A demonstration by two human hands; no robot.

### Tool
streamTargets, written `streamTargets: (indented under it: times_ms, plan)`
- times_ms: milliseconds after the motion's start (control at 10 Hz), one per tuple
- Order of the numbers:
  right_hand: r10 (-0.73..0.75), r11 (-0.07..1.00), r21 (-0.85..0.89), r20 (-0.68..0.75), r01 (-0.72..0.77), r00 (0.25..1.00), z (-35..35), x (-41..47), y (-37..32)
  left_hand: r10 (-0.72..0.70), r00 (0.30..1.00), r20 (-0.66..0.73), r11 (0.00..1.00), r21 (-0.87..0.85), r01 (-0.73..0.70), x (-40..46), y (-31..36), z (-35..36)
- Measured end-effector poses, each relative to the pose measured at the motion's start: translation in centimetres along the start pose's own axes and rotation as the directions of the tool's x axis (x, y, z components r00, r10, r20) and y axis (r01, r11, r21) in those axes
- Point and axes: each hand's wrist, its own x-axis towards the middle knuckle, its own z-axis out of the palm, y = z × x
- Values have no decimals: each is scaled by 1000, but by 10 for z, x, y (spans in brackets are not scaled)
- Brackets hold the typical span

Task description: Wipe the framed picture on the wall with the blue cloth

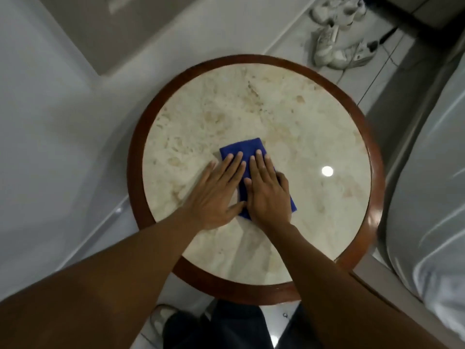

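A folded blue cloth [241,148] lies flat on a round marble-topped table [276,117] with a dark wooden rim. My left hand [214,195] rests flat with its fingertips on the cloth's left part and its palm on the marble. My right hand [268,192] lies flat on top of the cloth, fingers straight and together, covering its middle. Neither hand grips the cloth. Part of a grey framed picture [100,34] shows on the white wall at the upper left, beyond the table.
White sneakers [334,44] lie on the tiled floor behind the table at the upper right. A bed with white sheets [432,197] runs along the right side. My legs in dark trousers [226,326] stand at the table's near edge.
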Motion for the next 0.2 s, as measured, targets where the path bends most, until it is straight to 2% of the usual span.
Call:
streamTargets:
  times_ms: [100, 200]
  plan:
    - [20, 999, -33, 71, -17, 997, -14, 15, -3, -29, 994, 102, 997, 71, 22, 11, -3, -23]
    - [18, 997, -71, 295, 3, 955, -49, 23, -11, -38, 968, 246, 995, 98, 14, 8, 7, -59]
